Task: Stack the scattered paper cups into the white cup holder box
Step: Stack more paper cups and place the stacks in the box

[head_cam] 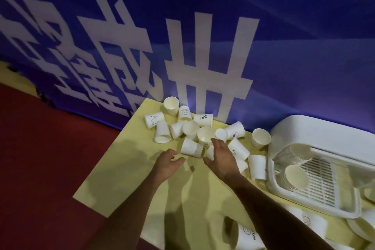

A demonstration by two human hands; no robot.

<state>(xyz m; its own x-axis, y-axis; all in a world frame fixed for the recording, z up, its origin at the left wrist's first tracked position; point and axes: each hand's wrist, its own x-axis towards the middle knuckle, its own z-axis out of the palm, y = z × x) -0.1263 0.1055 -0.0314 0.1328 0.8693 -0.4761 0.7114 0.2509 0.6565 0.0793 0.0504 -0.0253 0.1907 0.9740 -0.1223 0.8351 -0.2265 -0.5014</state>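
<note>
A blue banner [203,26] with big white characters hung behind my yellow counter [129,168], and red floor [40,158] lay to my left. The paper cups [194,134] were heaped at the far end, most tipped on their sides, a few upright. The white cup holder box [324,142] sat at my right with two stacks of cups [294,174] lying on its slotted tray. More cups lay near my right forearm. My left hand [167,163] hovered loosely curled and empty, just short of the heap. My right hand [222,156] was spread, palm down, over a fallen cup [210,152]; I cannot tell whether it gripped it.
</note>
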